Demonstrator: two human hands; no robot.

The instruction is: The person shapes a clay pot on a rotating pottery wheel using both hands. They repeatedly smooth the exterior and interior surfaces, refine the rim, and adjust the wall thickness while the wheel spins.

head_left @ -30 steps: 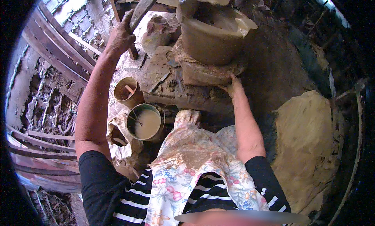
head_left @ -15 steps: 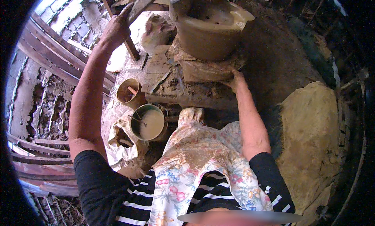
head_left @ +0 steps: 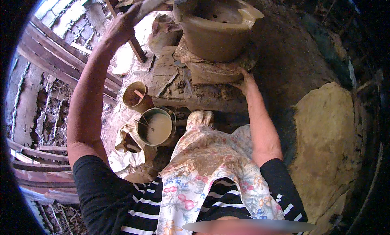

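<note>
A wet brown clay stove (head_left: pixel 215 42), with raised lugs on its rim and small holes inside, stands upright on a rough block-like support (head_left: pixel 213 74). My left hand (head_left: pixel 122 27) is raised at the upper left, its fingers wrapped round a long pale stick or paddle (head_left: pixel 156 4) that reaches toward the stove's far side and leaves the picture at the top. Low on the right, my right hand (head_left: pixel 245 83) rests against the side of the support, thumb and fingers apart. The far ends of its fingers are hard to make out.
A muddy bench (head_left: pixel 166 74) carries a thin flat strip (head_left: pixel 167 85). Left of my knees stand a bucket of cloudy liquid (head_left: pixel 157 129), a smaller bucket (head_left: pixel 132 98) and a torn white sack (head_left: pixel 122 154). A tan sheet (head_left: pixel 325 154) lies right; wooden slats (head_left: pixel 53 52) line the left.
My left hand and the stick have shifted slightly left. The stove appears turned a little on its support, with more of its inner holes showing. My right hand stays at the support.
</note>
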